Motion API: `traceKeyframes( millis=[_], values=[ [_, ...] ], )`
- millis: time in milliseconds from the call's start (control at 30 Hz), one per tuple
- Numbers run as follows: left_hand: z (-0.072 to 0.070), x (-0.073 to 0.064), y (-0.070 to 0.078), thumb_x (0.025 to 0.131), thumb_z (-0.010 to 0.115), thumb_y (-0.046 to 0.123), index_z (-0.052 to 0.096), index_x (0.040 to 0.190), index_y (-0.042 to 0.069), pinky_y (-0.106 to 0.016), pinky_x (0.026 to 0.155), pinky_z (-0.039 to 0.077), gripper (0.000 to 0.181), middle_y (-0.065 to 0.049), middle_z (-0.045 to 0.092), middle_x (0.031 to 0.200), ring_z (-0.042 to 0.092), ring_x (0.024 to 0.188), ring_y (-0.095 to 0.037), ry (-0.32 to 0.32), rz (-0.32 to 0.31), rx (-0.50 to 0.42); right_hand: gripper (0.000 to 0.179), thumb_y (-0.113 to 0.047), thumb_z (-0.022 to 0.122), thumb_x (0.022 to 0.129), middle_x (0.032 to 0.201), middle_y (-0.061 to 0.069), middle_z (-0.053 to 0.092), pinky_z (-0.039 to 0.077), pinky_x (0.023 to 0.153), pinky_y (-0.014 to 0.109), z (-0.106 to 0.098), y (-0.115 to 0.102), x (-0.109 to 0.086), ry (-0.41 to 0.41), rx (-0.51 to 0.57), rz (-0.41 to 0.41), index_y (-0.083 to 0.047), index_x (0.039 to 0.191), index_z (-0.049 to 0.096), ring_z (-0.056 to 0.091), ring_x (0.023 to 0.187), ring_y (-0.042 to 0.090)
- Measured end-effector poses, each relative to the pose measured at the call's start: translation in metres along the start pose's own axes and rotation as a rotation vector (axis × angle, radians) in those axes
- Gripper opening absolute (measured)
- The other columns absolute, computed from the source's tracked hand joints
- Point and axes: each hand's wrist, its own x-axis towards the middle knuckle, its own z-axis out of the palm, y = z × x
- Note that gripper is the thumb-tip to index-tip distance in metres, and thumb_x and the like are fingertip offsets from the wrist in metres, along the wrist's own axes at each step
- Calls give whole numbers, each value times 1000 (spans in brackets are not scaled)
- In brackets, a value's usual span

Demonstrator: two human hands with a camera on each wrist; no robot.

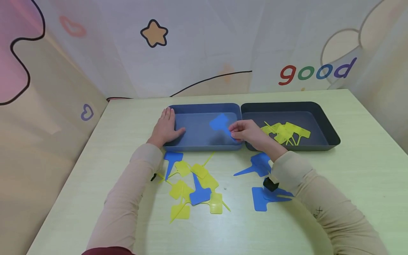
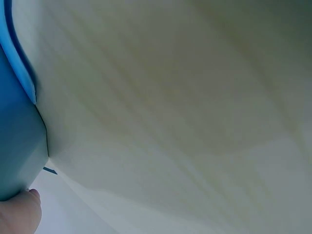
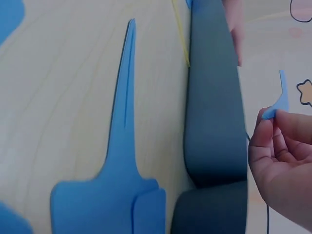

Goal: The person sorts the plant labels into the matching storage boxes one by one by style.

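Observation:
My right hand (image 1: 251,134) pinches a blue T-shaped plant label (image 1: 220,122) by its stem, over the right end of the blue-grey tray (image 1: 194,131). In the right wrist view the same label (image 3: 283,100) stands up from between thumb and fingers. My left hand (image 1: 165,127) rests on that tray's left rim with its fingers straight and its thumb over the inside. The left wrist view shows only one fingertip (image 2: 19,214) by the tray wall (image 2: 19,131).
A darker tray (image 1: 309,115) to the right holds several yellow plant labels (image 1: 283,134). Before the left tray lie mixed yellow labels (image 1: 216,203) and blue labels (image 1: 200,196). More blue labels (image 1: 260,164) lie under and near my right forearm. A printed cloth (image 1: 204,46) hangs behind the table.

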Motion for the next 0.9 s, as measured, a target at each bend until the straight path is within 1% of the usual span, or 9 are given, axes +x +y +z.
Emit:
traceKeyframes(
  millis=[100, 233, 367, 500, 600, 733, 800, 900],
  values=[
    [0, 0, 0, 85, 43, 50, 2, 139, -7, -40, 111, 8, 89, -23, 0, 147, -1, 136, -33, -6, -5, -1, 22, -1, 52, 85, 77, 3, 54, 47, 64, 21, 7, 2, 11, 27, -39, 27, 7, 106, 55, 52, 65, 12],
    [-1, 0, 1, 85, 43, 50, 3, 139, -8, -40, 111, 8, 88, -23, -1, 147, -1, 136, -34, -9, -8, -4, 22, -1, 52, 85, 83, 8, 55, 48, 64, 21, 16, 0, 21, 46, -120, 65, 4, 106, 58, 53, 67, 14],
    [-1, -1, 1, 85, 42, 50, 2, 139, -8, -40, 111, 9, 88, -23, 0, 147, -1, 136, -34, -6, -10, 4, 23, 0, 51, 85, 85, 10, 56, 48, 63, 22, 23, -2, 27, 28, -189, 79, 4, 105, 58, 52, 68, 15],
    [-1, -1, 1, 85, 42, 50, 2, 139, -8, -40, 111, 9, 88, -23, 0, 147, -1, 136, -33, -6, -11, -2, 23, 2, 50, 82, 85, 11, 58, 44, 61, 21, 29, -3, 30, 14, -278, 70, 4, 102, 61, 51, 68, 15],
    [-1, -1, 2, 85, 43, 49, 3, 139, -8, -40, 111, 9, 88, -23, 1, 147, -1, 136, -33, -2, -11, -8, 24, 4, 49, 80, 90, 14, 61, 43, 62, 23, 33, -2, 32, 12, -356, 68, 3, 100, 63, 51, 74, 19],
    [-2, -1, 2, 85, 43, 49, 4, 139, -8, -40, 111, 9, 88, -23, 1, 147, 0, 136, -34, 0, -10, -6, 26, 5, 48, 79, 98, 14, 62, 46, 68, 28, 38, -2, 35, 9, -455, 104, 1, 99, 64, 52, 85, 23],
    [-2, -2, 3, 85, 43, 49, 4, 139, -8, -40, 111, 9, 88, -23, 1, 147, 0, 136, -33, -2, -12, -5, 26, 5, 48, 79, 99, 14, 62, 47, 70, 30, 40, -2, 36, 9, -490, 131, -1, 98, 65, 53, 87, 24],
    [-2, -2, 3, 85, 43, 49, 4, 139, -8, -40, 111, 9, 88, -23, 1, 147, -1, 136, -33, -6, -12, -6, 24, 5, 48, 80, 97, 13, 63, 47, 72, 31, 42, -1, 37, 18, -531, 148, -2, 95, 65, 54, 87, 24]
  ],
)
